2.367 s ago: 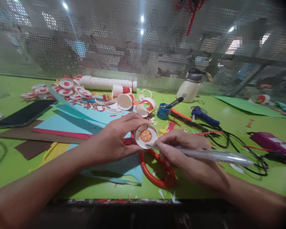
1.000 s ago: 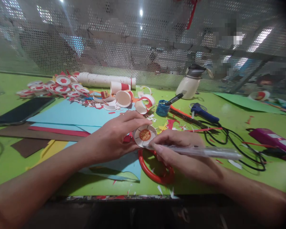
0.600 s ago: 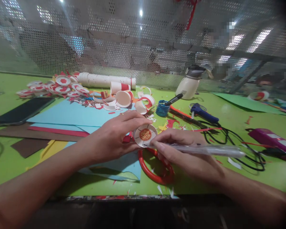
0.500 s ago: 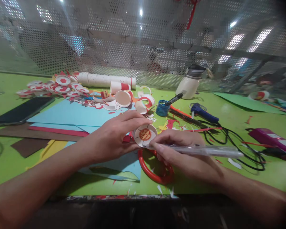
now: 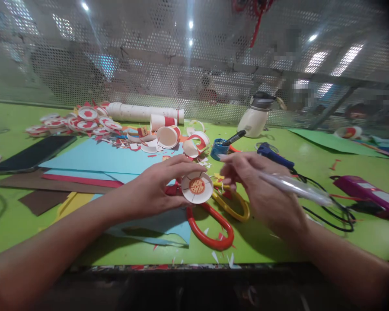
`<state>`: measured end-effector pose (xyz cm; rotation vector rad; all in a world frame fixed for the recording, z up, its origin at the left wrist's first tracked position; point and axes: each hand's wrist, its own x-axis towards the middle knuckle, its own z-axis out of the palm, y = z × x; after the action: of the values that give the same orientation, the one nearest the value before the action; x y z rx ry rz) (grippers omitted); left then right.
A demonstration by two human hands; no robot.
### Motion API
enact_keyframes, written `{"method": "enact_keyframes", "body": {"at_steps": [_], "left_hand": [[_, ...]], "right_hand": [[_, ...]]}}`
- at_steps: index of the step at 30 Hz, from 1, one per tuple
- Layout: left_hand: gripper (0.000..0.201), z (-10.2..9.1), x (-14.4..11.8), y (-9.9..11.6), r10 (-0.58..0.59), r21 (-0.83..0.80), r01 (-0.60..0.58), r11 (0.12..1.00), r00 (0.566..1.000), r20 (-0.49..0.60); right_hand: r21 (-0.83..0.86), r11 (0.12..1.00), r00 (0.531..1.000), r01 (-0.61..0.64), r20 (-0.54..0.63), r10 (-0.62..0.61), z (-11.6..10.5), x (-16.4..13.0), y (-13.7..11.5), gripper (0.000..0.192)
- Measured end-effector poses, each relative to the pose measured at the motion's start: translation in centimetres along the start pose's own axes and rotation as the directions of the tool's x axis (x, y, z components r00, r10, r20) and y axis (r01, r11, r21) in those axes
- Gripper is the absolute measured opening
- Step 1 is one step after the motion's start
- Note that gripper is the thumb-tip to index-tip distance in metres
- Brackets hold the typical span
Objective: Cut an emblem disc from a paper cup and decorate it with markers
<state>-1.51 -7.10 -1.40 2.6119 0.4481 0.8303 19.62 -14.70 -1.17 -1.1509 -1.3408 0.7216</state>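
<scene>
Gripping a cut paper cup (image 5: 197,187), the left hand (image 5: 155,185); right hand (image 5: 262,190) clasping a pen (image 5: 294,186).

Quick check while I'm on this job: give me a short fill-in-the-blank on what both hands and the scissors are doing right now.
1. The left hand holds a cup bottom with a ____ emblem in the middle.
2. The right hand holds a clear ____.
3. The scissors have one red handle and one ____ handle.
4. The table is ____.

Missing words: red; pen; yellow; green
</scene>
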Motion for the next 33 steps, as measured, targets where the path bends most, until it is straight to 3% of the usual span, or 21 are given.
{"method": "enact_keyframes", "body": {"at_steps": [2, 5, 10, 13, 17, 21, 33], "left_hand": [[0.047, 0.0, 0.0, 0.0, -0.018, -0.064, 0.019, 0.998, 1.000, 0.025], [0.049, 0.0, 0.0, 0.2, 0.017, -0.128, -0.008, 0.992, 0.998, 0.064], [0.051, -0.1, -0.2, 0.5, 0.017, -0.139, -0.004, 0.990, 0.995, 0.094], [0.052, 0.0, -0.2, 0.5, -0.003, -0.119, 0.009, 0.993, 0.999, 0.053], [0.050, 0.2, -0.1, 0.2, 0.022, 0.026, -0.021, 0.999, 0.998, -0.060], [0.050, 0.6, -0.2, 0.1, 0.049, 0.141, -0.035, 0.989, 0.994, -0.094], [0.048, 0.9, 0.0, 0.1, 0.026, 0.093, -0.015, 0.996, 0.993, -0.114]], "right_hand": [[-0.032, 0.996, 0.990, -0.082, 0.112, 0.085, 0.2, 0.3, 0.2, 0.027], [-0.002, 0.977, 0.931, -0.211, 0.303, 0.202, 0.4, 0.4, 0.4, 0.029], [0.146, 0.885, 0.833, -0.443, 0.433, 0.345, 0.5, 0.3, 0.9, 0.029], [0.230, 0.827, 0.793, -0.513, 0.496, 0.353, 0.7, 0.6, 1.3, 0.029], [0.351, 0.785, 0.818, -0.511, 0.479, 0.319, 1.0, 0.9, 1.6, 0.025], [0.414, 0.740, 0.821, -0.530, 0.470, 0.325, 1.1, 0.8, 1.5, 0.022], [0.359, 0.775, 0.810, -0.519, 0.496, 0.313, 1.1, 0.5, 1.9, 0.021]]}}
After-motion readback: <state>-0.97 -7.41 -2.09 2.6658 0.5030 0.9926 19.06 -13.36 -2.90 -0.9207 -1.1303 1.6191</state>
